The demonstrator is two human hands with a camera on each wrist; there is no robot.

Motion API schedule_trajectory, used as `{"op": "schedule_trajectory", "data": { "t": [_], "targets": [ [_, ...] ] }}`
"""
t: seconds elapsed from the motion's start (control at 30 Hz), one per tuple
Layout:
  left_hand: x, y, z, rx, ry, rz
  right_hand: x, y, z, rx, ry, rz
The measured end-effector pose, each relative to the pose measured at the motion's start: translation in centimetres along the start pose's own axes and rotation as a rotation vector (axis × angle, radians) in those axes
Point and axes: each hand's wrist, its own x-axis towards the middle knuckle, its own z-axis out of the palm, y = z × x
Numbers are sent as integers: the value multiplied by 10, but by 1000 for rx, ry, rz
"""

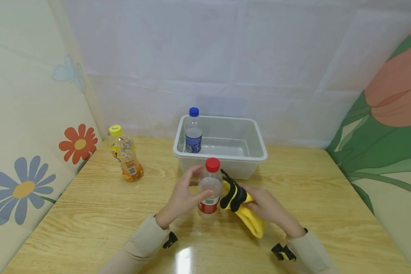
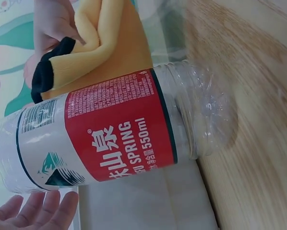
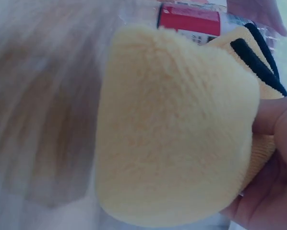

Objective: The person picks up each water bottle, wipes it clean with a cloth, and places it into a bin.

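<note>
My left hand [image 1: 181, 196] is around a clear plastic bottle [image 1: 210, 186] with a red cap, fingers behind it and thumb across its front. The bottle stands upright on the table, and its red and white label [image 2: 119, 129] fills the middle of the left wrist view. My right hand [image 1: 265, 205] grips a folded yellow cloth [image 1: 251, 220] with black edging, just right of the bottle. In the right wrist view the cloth's fluffy side [image 3: 177, 129] faces the camera and covers part of the bottle.
Behind the hands stands a light grey plastic bin [image 1: 222, 156], holding a blue-capped bottle [image 1: 193, 139] at its left end. A yellow-capped bottle [image 1: 126, 158] with some amber liquid is at the left on the wooden table [image 1: 99, 220]. Fabric walls enclose the back and sides.
</note>
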Motion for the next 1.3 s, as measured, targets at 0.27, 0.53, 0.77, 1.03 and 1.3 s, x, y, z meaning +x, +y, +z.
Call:
{"op": "schedule_trajectory", "data": {
  "t": [0.27,0.53,0.77,1.03,1.3],
  "targets": [
    [1,-2,-4,-4,-18,20,4,2,-9,31,83,-55],
    [1,-4,-6,-21,-38,36,10,3,-19,50,128,-117],
    [2,-4,-8,-17,-30,67,15,-2,-25,117,139,-96],
    [2,-4,-7,-23,-10,102,22,-7,-23,175,261,-132],
    [1,-7,-8,-38,-6,117,27,-12,-15,210,438,-163]
  ]
}}
